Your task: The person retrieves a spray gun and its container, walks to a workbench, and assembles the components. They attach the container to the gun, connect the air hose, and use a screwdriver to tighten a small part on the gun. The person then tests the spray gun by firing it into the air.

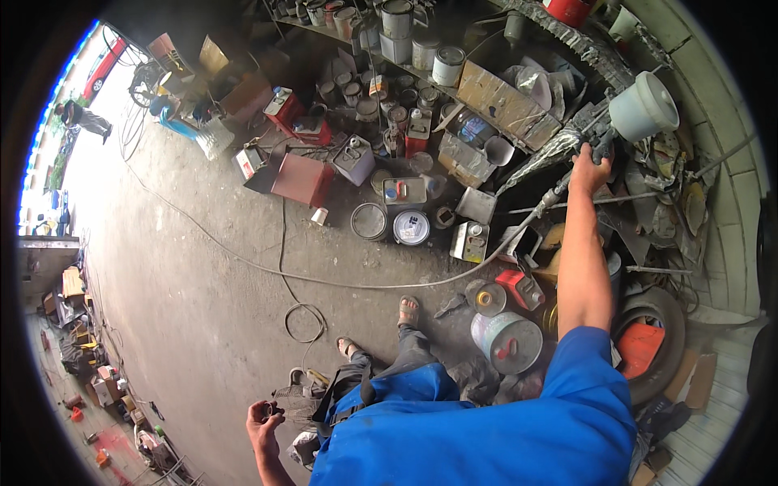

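Blue shirt point(478, 441) cloth fills the bottom, with dark trousers point(412, 350) and sandalled feet point(409, 311) beyond it on the grey floor point(194, 324). From the shirt's right sleeve a bare arm point(585, 271) stretches forward, and the right grip point(594, 166) is closed around the dark handle of a spray gun point(600, 144). This gun is held up at the upper right, in front of the clutter, its pale lidded cup point(645, 107) tilted. Below the grip, a grey hose point(356, 285) sweeps down and away leftward across the floor.

Low on the left, well apart from the gun, the left grip point(263, 421) has its fingers curled round a small dark thing point(272, 411), too small to make out.

Just right of the feet stand a pale drum point(508, 344) and a red can point(521, 289); farther right, an orange piece point(641, 348) lies within a tyre point(674, 356). Ahead, tins crowd the floor, among them a white-lidded tin point(411, 228) beside a grey-lidded tin point(369, 221). Behind these sits a torn carton point(506, 105), near a shelf point(324, 34) of more tins. A thin cable point(322, 324) loops near the feet. At the far left, in bright light, are a person point(85, 120) and a red car point(104, 71).
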`<state>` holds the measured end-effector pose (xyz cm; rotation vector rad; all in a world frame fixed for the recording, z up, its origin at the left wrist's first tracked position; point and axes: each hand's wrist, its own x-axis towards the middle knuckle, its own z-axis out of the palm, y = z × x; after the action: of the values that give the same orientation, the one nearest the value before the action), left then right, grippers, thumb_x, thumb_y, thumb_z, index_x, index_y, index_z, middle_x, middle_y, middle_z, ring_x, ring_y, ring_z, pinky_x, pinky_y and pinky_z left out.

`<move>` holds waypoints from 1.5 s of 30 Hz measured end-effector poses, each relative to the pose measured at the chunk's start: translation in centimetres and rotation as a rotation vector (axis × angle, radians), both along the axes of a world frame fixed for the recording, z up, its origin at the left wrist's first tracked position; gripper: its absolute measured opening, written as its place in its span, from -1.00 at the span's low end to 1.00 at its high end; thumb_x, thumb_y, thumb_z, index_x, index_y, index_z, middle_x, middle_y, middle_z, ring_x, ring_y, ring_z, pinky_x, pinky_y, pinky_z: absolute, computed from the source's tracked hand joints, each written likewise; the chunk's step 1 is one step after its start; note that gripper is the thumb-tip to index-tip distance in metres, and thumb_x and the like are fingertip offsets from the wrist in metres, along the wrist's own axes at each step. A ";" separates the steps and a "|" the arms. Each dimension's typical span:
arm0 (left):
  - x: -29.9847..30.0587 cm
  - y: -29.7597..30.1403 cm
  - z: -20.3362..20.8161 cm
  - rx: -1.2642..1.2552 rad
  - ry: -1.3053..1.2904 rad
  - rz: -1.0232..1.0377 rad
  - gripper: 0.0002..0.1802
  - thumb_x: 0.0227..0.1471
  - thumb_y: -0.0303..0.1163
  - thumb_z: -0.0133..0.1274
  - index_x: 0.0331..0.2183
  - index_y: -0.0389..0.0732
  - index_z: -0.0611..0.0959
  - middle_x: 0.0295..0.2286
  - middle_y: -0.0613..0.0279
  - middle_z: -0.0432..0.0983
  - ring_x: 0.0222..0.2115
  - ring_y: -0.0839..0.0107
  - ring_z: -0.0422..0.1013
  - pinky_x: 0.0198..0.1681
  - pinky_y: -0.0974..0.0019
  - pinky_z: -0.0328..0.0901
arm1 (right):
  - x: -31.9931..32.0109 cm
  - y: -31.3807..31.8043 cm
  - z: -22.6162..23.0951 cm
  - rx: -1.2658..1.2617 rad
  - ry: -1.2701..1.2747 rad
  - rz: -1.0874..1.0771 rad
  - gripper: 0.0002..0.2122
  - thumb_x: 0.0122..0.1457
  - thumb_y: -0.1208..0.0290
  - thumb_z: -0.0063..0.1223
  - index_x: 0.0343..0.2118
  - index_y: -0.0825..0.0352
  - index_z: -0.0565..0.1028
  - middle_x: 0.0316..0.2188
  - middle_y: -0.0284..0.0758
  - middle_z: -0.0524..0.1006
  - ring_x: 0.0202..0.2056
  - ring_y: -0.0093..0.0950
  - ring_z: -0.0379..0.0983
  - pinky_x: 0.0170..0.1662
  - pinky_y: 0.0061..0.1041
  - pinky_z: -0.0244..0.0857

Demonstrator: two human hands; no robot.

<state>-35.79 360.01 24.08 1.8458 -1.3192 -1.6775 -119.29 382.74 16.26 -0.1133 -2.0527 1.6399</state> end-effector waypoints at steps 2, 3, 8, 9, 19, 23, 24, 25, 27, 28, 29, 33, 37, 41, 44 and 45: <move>0.3 -0.1 -0.5 -0.011 0.002 -0.016 -0.52 -0.15 -0.64 0.17 -0.10 -0.31 0.49 -0.23 0.12 0.56 -0.29 0.31 0.54 -0.24 0.30 0.47 | 0.9 -0.6 0.7 0.035 -0.069 -0.010 -0.52 0.08 0.33 0.17 0.03 0.53 0.48 -0.05 0.01 0.58 -0.03 -0.12 0.54 0.06 -0.29 0.38; 0.5 -0.3 -0.7 -0.003 -0.023 -0.020 -0.52 -0.16 -0.63 0.19 -0.11 -0.32 0.50 -0.26 0.13 0.56 -0.29 0.31 0.54 -0.26 0.29 0.47 | 1.2 -0.8 1.1 0.088 -0.052 -0.038 -0.53 0.08 0.35 0.16 0.04 0.51 0.47 -0.04 0.00 0.57 -0.02 -0.13 0.53 0.06 -0.30 0.37; 0.7 -1.3 -1.9 0.042 -0.054 -0.113 -0.44 -0.18 -0.67 0.29 -0.05 -0.36 0.53 -0.16 0.00 0.57 -0.14 0.20 0.51 -0.16 0.21 0.48 | 1.4 -1.4 1.4 0.014 -0.012 -0.008 -0.51 0.10 0.44 0.12 0.13 0.42 0.42 0.02 -0.04 0.55 0.03 -0.18 0.52 0.10 -0.35 0.35; 0.8 -1.3 -2.1 0.003 -0.054 -0.142 -0.49 -0.10 -0.57 0.27 -0.04 -0.34 0.53 -0.21 0.02 0.58 -0.21 0.24 0.52 -0.20 0.22 0.47 | 0.8 -1.3 1.1 0.048 -0.012 -0.032 -0.50 0.10 0.45 0.11 0.15 0.40 0.41 0.03 -0.05 0.55 0.04 -0.19 0.52 0.11 -0.36 0.34; 1.8 -1.8 -1.8 -0.078 -0.088 -0.098 -0.48 -0.23 -0.60 0.28 -0.13 -0.36 0.53 -0.27 0.13 0.58 -0.25 0.38 0.53 -0.15 0.32 0.44 | -10.5 3.7 -4.3 0.528 -0.130 -0.189 -0.36 0.05 0.00 0.29 -0.01 0.53 0.51 -0.06 0.07 0.56 -0.01 -0.07 0.51 0.11 -0.23 0.35; 2.4 -1.8 -1.1 -0.102 -0.006 0.062 -0.48 -0.21 -0.62 0.33 -0.12 -0.34 0.54 -0.27 0.21 0.59 -0.25 0.45 0.50 -0.12 0.38 0.41 | -12.6 5.3 -6.4 0.598 -0.154 -0.216 -0.35 0.14 -0.11 0.18 0.02 0.48 0.54 0.01 0.02 0.55 0.04 -0.07 0.49 0.10 -0.25 0.34; 2.7 -1.9 -0.9 -0.114 0.007 0.084 -0.49 -0.19 -0.61 0.33 -0.12 -0.33 0.53 -0.28 0.21 0.59 -0.25 0.46 0.50 -0.11 0.38 0.40 | -12.7 5.4 -7.0 0.628 -0.215 -0.156 -0.37 0.18 -0.10 0.13 0.02 0.47 0.54 0.02 -0.01 0.55 0.06 -0.09 0.48 0.09 -0.26 0.34; 3.0 -1.7 -1.0 -0.114 0.020 0.100 -0.49 -0.19 -0.60 0.33 -0.12 -0.33 0.53 -0.28 0.21 0.59 -0.24 0.46 0.50 -0.10 0.38 0.40 | -12.9 6.0 -7.4 0.613 -0.312 -0.106 -0.30 0.13 -0.19 0.12 0.05 0.44 0.52 0.04 0.00 0.53 0.06 -0.06 0.46 0.12 -0.25 0.31; 3.9 -2.0 -1.1 -0.138 0.019 0.100 -0.49 -0.16 -0.65 0.28 -0.10 -0.36 0.51 -0.20 0.11 0.57 -0.20 0.37 0.51 -0.10 0.31 0.45 | -12.6 6.5 -8.4 0.556 -0.235 -0.075 -0.29 0.13 -0.18 0.15 0.09 0.45 0.50 0.07 0.01 0.51 0.09 -0.06 0.44 0.14 -0.25 0.30; 4.5 -2.4 -1.3 -0.141 0.016 0.124 -0.50 -0.16 -0.64 0.28 -0.11 -0.36 0.51 -0.21 0.11 0.56 -0.21 0.38 0.52 -0.12 0.32 0.45 | -12.2 6.5 -9.0 0.492 -0.163 -0.080 -0.24 0.11 -0.17 0.18 0.18 0.43 0.41 0.14 -0.02 0.46 0.14 -0.09 0.40 0.18 -0.28 0.27; 5.2 -2.9 -1.6 -0.146 0.012 0.147 -0.50 -0.15 -0.63 0.29 -0.11 -0.36 0.51 -0.22 0.11 0.56 -0.22 0.38 0.52 -0.14 0.33 0.45 | -11.7 6.5 -9.3 0.456 -0.151 -0.038 -0.19 0.11 -0.15 0.20 0.24 0.43 0.32 0.19 -0.04 0.42 0.17 -0.13 0.37 0.22 -0.29 0.23; 8.3 -6.8 -3.8 -0.083 -0.105 0.233 -0.52 -0.14 -0.57 0.32 -0.14 -0.35 0.50 -0.25 0.08 0.56 -0.31 0.38 0.53 -0.25 0.33 0.46 | -6.9 4.5 -10.3 0.623 -0.240 -0.343 -0.27 0.04 -0.17 0.25 0.03 0.46 0.43 -0.09 0.06 0.54 -0.10 -0.01 0.53 -0.05 -0.13 0.44; 12.1 -13.2 -8.4 -0.103 -0.034 0.394 -0.49 -0.14 -0.49 0.35 -0.14 -0.37 0.51 -0.36 0.17 0.57 -0.43 0.47 0.49 -0.33 0.38 0.43 | 3.4 -4.2 -12.2 0.690 0.068 -0.347 -0.32 0.06 -0.12 0.24 0.00 0.46 0.43 -0.13 0.04 0.55 -0.16 -0.03 0.54 -0.12 -0.13 0.45; 17.1 -23.7 -14.3 -0.053 -0.001 0.524 -0.50 -0.17 -0.52 0.36 -0.15 -0.35 0.51 -0.36 0.19 0.57 -0.42 0.48 0.48 -0.36 0.38 0.43 | 19.6 -20.6 -17.1 0.757 -0.124 0.120 -0.37 0.08 -0.08 0.23 -0.04 0.45 0.43 -0.18 0.02 0.56 -0.21 -0.05 0.55 -0.20 -0.12 0.46; 19.9 -33.7 -16.4 -0.064 0.005 0.596 -0.56 -0.20 -0.49 0.38 -0.23 -0.31 0.56 -0.39 0.24 0.56 -0.40 0.50 0.47 -0.38 0.39 0.41 | 32.2 -32.5 -19.9 0.844 -0.646 0.528 -0.41 0.10 -0.04 0.22 -0.06 0.45 0.43 -0.21 0.01 0.56 -0.26 -0.06 0.56 -0.25 -0.12 0.46; 20.4 -37.0 -16.2 -0.066 0.034 0.627 -0.57 -0.20 -0.48 0.38 -0.24 -0.31 0.56 -0.39 0.24 0.56 -0.41 0.50 0.46 -0.38 0.40 0.41 | 35.5 -35.7 -20.1 0.868 -0.843 0.637 -0.42 0.11 -0.03 0.22 -0.07 0.45 0.43 -0.22 0.01 0.56 -0.27 -0.06 0.56 -0.27 -0.12 0.46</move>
<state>-15.42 323.03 7.86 1.9103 -0.6594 -1.2999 -83.77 347.06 -3.84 0.2141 -3.5589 0.8466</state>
